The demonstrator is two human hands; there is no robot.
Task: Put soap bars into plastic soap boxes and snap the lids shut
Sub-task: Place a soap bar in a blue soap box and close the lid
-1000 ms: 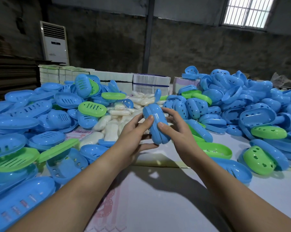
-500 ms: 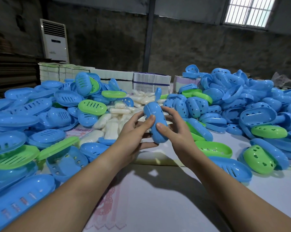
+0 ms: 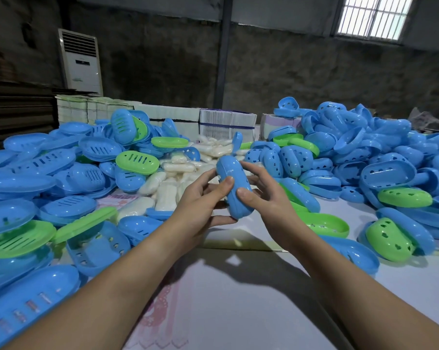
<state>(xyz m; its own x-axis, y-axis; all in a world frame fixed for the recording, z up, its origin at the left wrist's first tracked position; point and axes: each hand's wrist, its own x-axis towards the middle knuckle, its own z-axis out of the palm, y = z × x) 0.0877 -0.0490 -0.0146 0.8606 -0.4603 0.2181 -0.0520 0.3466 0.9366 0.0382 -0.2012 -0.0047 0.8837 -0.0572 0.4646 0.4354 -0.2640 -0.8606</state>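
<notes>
- Hidden: I cannot see inside the closed blue soap box (image 3: 234, 186), so I cannot tell whether a bar is in it. The fingers behind it are mostly covered by the box, and both forearms are cut off at the lower edge.
- Left hand (image 3: 198, 200): raised above the desk (image 3: 238, 299), fingers curled round the box's left side, thumb pressed on its front face.
- Right hand (image 3: 268, 195): fingers grasping the box from the right, thumb on the front near the lower end, upper fingers spread behind the top.
- Soap box: held in the air between both hands, tilted with its upper end leaning left, lid and base closed together.
- Soap bars (image 3: 168, 190): a pale heap on the desk just beyond the hands, some wrapped; far ones blur together.
- Left pile (image 3: 49, 173): blue and green slotted lids and trays, loose, holding nothing I can see.
- Right pile (image 3: 364, 152): blue and green shells with heart-shaped holes, stacked high.
- Paper stacks (image 3: 226, 122): bundled at the far desk edge.
</notes>
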